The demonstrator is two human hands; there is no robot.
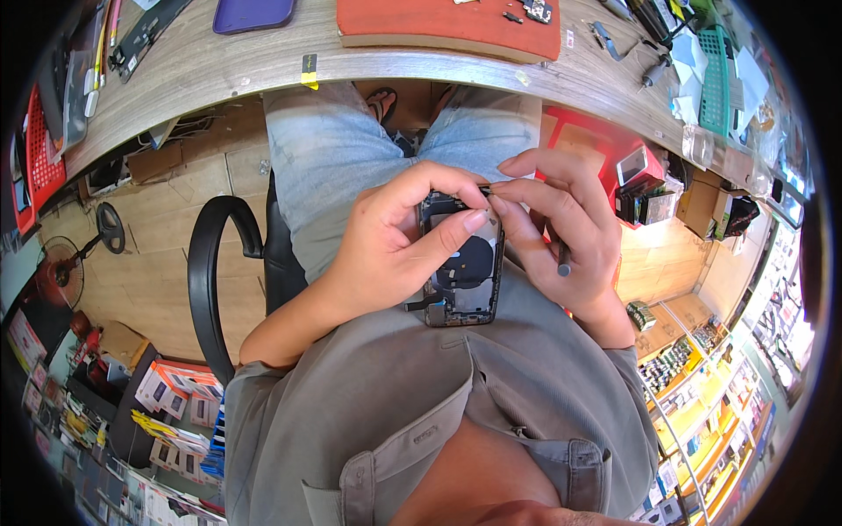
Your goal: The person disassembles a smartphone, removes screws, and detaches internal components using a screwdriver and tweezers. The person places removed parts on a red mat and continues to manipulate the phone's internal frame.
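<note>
An opened phone housing [465, 298] is held above my lap, its inner side facing up. A round black coil patch and a short ribbon cable near the lower end show inside it. My left hand [386, 241] grips the housing, thumb across its inside and forefinger bent over the top edge. At the top right corner, my right hand [568, 223] pinches with thumb and fingertips; whatever lies between those tips is too small to make out. Tucked in the same hand is a slim dark rod-shaped tool [563, 259], its rounded end sticking out toward me.
Beyond my knees runs a wooden bench [298, 57] bearing a red-orange pad [421, 31] with small parts and a purple tray [250, 13]. A green basket [715, 79] stands far right, a red one [42, 158] far left. A black chair armrest [206, 280] is beside my left arm.
</note>
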